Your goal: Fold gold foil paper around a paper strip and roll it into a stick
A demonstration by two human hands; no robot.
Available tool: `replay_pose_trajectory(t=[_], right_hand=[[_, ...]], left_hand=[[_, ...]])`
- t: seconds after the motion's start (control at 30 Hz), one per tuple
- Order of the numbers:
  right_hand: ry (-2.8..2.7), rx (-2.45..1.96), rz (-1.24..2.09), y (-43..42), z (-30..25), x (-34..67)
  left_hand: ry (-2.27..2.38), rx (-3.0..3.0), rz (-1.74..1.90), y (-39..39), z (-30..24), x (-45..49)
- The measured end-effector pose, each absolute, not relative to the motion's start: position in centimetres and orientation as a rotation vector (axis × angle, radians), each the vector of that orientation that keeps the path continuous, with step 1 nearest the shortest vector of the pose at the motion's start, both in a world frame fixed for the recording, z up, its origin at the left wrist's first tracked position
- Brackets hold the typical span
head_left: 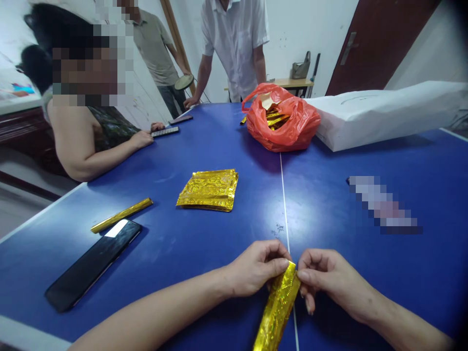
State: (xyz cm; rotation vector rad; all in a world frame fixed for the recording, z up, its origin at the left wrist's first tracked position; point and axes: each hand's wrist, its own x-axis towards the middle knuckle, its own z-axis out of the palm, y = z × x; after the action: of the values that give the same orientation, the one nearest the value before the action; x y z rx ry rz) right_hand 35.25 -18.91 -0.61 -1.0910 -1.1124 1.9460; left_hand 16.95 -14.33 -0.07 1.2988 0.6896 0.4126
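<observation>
Gold foil strip (278,306), narrow and flat, pinched at its upper end between the left hand (254,269) and the right hand (331,280), fingers and thumbs closed on it from either side. The strip hangs above the white centre line (286,214) of a blue table-tennis table (226,234). Farther out lie a stack of gold foil sheets (208,190), a rolled gold foil stick (122,215) just beside a black smartphone (93,265), and a red plastic bag (292,126) holding gold pieces (278,118). A co-worker's hand (141,140) rests on the table, upper left.
</observation>
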Motion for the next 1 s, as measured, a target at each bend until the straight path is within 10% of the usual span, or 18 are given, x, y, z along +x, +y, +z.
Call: replay_pose_trajectory(t=[1.0], right_hand=[[-1.003,-1.158,1.918,-19.10,-0.90,34.61]], left_hand=[[0.741,1.351,0.241,-14.55,-0.76,17.15]])
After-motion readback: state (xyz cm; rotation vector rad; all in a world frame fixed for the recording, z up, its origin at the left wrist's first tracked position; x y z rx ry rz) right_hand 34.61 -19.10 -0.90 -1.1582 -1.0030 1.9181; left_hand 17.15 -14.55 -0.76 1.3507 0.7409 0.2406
